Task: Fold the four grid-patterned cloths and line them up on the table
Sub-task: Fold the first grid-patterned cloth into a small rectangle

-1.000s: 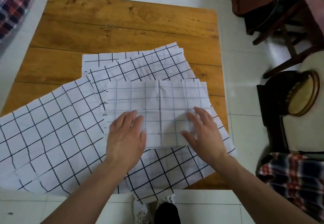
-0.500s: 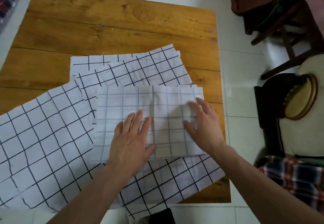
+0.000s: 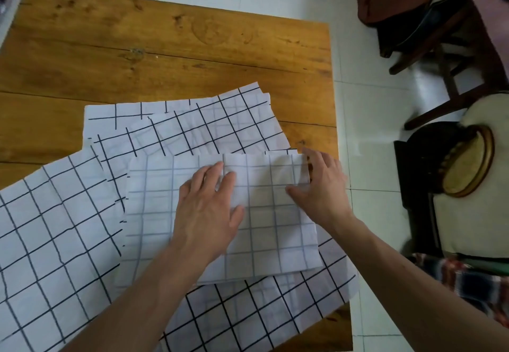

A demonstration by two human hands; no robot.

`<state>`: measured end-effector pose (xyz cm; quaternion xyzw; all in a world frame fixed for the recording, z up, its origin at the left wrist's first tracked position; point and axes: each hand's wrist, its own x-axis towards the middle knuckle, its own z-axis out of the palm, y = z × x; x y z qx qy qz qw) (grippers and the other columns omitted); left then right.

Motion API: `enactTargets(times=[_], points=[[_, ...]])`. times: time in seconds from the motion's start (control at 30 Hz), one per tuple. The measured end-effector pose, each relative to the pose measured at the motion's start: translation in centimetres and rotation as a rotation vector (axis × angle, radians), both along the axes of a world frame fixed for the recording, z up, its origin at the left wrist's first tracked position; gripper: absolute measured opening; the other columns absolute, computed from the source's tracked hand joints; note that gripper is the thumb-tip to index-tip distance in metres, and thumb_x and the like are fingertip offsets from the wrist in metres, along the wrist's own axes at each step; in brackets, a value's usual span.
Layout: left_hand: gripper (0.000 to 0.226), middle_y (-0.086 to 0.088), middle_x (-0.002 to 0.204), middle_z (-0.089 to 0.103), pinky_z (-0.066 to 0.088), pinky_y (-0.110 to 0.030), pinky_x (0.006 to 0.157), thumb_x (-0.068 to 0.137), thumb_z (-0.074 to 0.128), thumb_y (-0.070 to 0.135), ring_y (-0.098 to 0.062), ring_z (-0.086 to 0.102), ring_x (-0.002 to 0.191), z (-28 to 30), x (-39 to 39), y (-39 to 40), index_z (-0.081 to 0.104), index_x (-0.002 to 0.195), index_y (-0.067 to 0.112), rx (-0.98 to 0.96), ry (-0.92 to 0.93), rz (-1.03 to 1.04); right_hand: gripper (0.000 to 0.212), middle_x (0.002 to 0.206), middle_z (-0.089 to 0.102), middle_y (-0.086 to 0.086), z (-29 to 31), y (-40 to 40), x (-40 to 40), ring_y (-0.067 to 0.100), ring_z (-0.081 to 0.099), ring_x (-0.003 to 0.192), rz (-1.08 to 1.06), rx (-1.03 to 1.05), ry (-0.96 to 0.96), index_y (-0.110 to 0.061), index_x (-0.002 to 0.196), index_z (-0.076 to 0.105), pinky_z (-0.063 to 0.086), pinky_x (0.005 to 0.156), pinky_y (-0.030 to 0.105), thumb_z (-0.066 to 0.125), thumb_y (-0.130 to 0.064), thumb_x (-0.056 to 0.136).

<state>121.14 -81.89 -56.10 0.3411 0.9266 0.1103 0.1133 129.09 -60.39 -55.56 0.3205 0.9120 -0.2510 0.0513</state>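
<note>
Fingers (image 3: 217,175) of the left hand (image 3: 206,211) press flat on the folded cloth (image 3: 270,230), lower centre; right hand (image 3: 319,186) pinches its right edge. Soft, light, likely slippery fabric.

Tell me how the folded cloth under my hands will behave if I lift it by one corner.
The folded cloth looks thin and creased, so it would probably droop and unfold. It seems light. Lying on other cloths, it may slide when pushed.

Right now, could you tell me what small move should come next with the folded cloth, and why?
Probably fold the right end leftward over the middle: the right hand pinches the far right corner of the folded cloth, while the left hand presses flat near its centre.
</note>
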Motion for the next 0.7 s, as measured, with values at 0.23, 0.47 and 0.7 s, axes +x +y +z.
enactTargets(times=[0.23,0.47,0.7], points=[[0.055,-0.006,0.144,0.047,0.042,-0.047,0.095,0.082,0.069,0.035,-0.029,0.042,0.131,-0.2,-3.3,1.4,0.055,0.131,0.017,-0.005,0.044,-0.022,0.056,0.12,0.055,-0.004,-0.2,1.1,-1.8,0.019,0.049,0.111,-0.055,-0.102,0.056,-0.027,0.137,0.044,0.044,0.102,0.044,0.069,-0.021,0.087],[0.055,0.0,0.134,0.055,0.041,-0.044,0.097,0.081,0.069,0.03,-0.024,0.045,0.127,-0.2,-4.8,2.2,0.055,0.132,0.016,0.056,0.027,-0.084,0.013,0.091,0.067,-0.006,-1.2,2.0,-2.0,0.011,0.057,0.08,0.135,-0.02,0.231,-0.018,0.097,0.071,0.051,0.069,0.027,0.061,-0.011,0.092],[0.061,0.0,0.127,0.057,0.045,-0.045,0.09,0.071,0.08,0.028,-0.026,0.052,0.117,-0.6,-4.1,2.1,0.058,0.128,0.018,0.087,0.048,-0.087,0.008,0.094,0.066,-0.004,-1.8,2.7,-2.5,0.013,0.053,0.088,0.278,0.055,0.264,-0.016,0.091,0.07,0.045,0.073,0.027,0.063,-0.012,0.091]])
